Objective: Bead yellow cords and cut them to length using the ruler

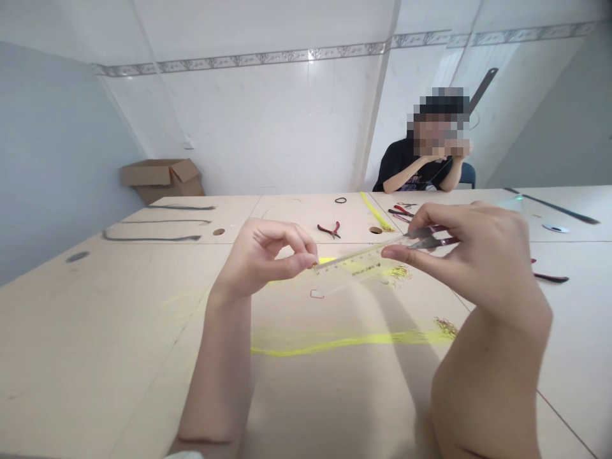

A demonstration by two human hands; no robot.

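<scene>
My left hand [280, 252] is closed in a pinch, thumb against index finger, above the middle of the table. A tiny reddish bit shows at its fingertips, too small to name. My right hand [478, 252] grips pliers [433, 241] with metal jaws and dark red parts, pointing left. Between the hands stretches a clear ruler [356, 260] with marks and print; whether it is held or lies on the table I cannot tell. Yellow strands [327, 261] lie behind it, with gold-brown curled ends [398, 273] near my right thumb.
Another yellow bundle [344, 342] lies nearer me, and a third [375, 210] farther back. Red-and-black pliers [329, 229], a black ring [340, 200] and more tools [404, 210] sit toward the far edge. Grey cords [153, 238] lie left. A person [406, 159] sits opposite; a cardboard box [165, 178] stands behind.
</scene>
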